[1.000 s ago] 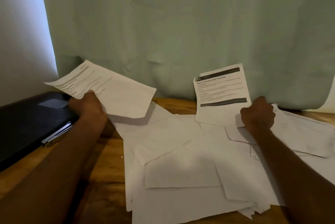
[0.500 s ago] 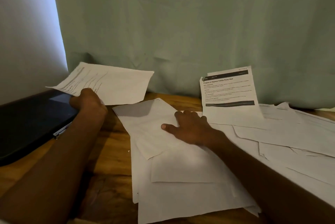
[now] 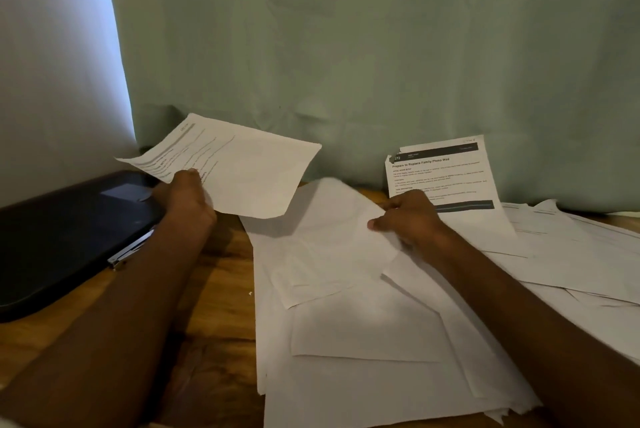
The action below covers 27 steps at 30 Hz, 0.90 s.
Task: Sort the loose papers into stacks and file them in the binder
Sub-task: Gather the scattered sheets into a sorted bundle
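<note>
Over the binder [image 3: 62, 237], the left hand [image 3: 183, 199] grips a faintly printed sheet [image 3: 235, 171]; the right hand [image 3: 408, 219] pinches a blank sheet [image 3: 332, 237].

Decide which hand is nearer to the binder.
Left. The left hand, holding a sheet, hovers at the binder's edge; the right hand is far across the paper pile.

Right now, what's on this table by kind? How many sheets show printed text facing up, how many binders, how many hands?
Sheets with print showing: 2, the held sheet and the propped sheet
Black binder: 1
Hands: 2, left hand, right hand
Blank-side sheets in the white pile: overlapping, cannot count
Total counted: 5
</note>
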Motion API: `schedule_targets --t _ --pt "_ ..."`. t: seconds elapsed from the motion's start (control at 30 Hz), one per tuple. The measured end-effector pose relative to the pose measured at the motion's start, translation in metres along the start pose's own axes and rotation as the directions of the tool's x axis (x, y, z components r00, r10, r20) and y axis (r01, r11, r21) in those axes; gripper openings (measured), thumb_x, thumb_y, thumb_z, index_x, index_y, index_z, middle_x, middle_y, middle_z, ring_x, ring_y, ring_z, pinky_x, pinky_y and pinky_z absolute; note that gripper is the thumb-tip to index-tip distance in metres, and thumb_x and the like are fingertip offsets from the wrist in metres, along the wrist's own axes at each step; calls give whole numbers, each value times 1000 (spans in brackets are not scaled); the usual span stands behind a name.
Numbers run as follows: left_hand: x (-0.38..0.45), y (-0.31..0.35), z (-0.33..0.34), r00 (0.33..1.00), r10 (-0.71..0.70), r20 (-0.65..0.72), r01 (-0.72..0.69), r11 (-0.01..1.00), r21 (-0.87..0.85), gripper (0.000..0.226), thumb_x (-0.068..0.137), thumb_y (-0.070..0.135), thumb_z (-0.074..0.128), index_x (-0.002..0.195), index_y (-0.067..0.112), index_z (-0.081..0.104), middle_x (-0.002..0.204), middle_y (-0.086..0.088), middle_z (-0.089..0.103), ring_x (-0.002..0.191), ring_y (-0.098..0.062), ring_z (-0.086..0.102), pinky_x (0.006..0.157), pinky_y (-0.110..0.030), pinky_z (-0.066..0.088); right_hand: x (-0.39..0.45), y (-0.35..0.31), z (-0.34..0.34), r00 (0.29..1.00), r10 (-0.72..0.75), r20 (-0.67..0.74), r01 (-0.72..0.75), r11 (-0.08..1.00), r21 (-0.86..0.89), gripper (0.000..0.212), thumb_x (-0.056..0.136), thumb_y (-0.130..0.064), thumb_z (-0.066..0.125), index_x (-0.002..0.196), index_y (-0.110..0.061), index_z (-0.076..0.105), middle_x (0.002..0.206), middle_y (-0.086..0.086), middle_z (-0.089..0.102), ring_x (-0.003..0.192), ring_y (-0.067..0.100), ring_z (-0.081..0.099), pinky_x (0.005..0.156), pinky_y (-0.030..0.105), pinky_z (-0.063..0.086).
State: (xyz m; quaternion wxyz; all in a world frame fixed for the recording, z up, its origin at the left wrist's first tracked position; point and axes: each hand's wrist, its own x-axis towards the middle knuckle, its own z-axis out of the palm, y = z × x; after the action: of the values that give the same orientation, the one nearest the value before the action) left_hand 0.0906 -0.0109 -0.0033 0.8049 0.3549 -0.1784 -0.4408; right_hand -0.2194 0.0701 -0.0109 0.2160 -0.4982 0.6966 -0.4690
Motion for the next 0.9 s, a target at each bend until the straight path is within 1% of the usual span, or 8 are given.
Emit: schedule_targets --t 0.13,0.2,0.3,0.4,0.57,0.7,0.8,0.9 --pt "4 -2 -1 998 28 49 -34 994 106 36 97 2 61 133 5 60 107 1 68 101 -18 69 57 -17 55 -7 -18 -16 903 -215 -372 261 962 76 43 69 -13 85 110 -19 76 99 -3 75 92 22 72 90 40 58" --pt "0 -3 1 994 62 93 -78 981 179 37 98 2 59 135 7 58 116 -1 65 96 -14 64 62 -19 55 -16 -33 -25 662 -554 -505 523 824 -219 45 83 -9 74 126 -22 68 108 -3 70 94 21 67 86 41 54" --pt "-11 -8 10 973 102 209 -150 961 233 38 100 4 59 137 11 56 126 -5 65 105 -17 64 83 -27 55 -35 -50 -12 324 -911 -257 621 409 -668 54 82 -4 65 133 -21 61 114 5 65 91 30 62 73 46 46" --pt "-25 -12 22 943 35 330 -126 958 258 31 104 14 55 135 16 57 123 -4 69 104 -19 67 84 -36 56 -52 -51 25 328 -945 23 640 204 -741 65 68 -1 80 127 -19 61 117 8 65 88 32 62 66 40 47" --pt "-50 -18 28 868 -73 491 -52 970 237 18 104 35 55 115 26 67 107 1 78 95 -23 76 83 -45 61 -63 -33 59 426 -872 241 732 176 -658 73 59 -3 93 125 -14 64 122 11 67 95 29 67 63 39 60" --pt "-50 -25 25 816 -30 577 -134 961 240 24 91 25 74 115 27 68 116 1 76 106 -24 73 87 -47 61 -69 -25 75 422 -841 338 739 103 -666 73 53 -21 101 118 -18 69 120 11 71 97 29 71 69 40 63" --pt "-46 -30 24 843 -18 538 -133 961 241 26 90 8 74 105 28 68 108 5 76 104 -22 72 81 -40 63 -67 -26 81 444 -815 373 747 107 -656 78 55 -27 100 125 -21 67 124 9 70 101 29 72 73 41 62" --pt "-43 -28 22 844 -42 535 -78 977 200 27 90 5 74 107 25 69 107 1 77 104 -26 73 82 -46 63 -65 -28 74 463 -839 286 806 264 -530 60 89 -51 71 141 -26 56 141 0 62 121 22 64 95 41 56"
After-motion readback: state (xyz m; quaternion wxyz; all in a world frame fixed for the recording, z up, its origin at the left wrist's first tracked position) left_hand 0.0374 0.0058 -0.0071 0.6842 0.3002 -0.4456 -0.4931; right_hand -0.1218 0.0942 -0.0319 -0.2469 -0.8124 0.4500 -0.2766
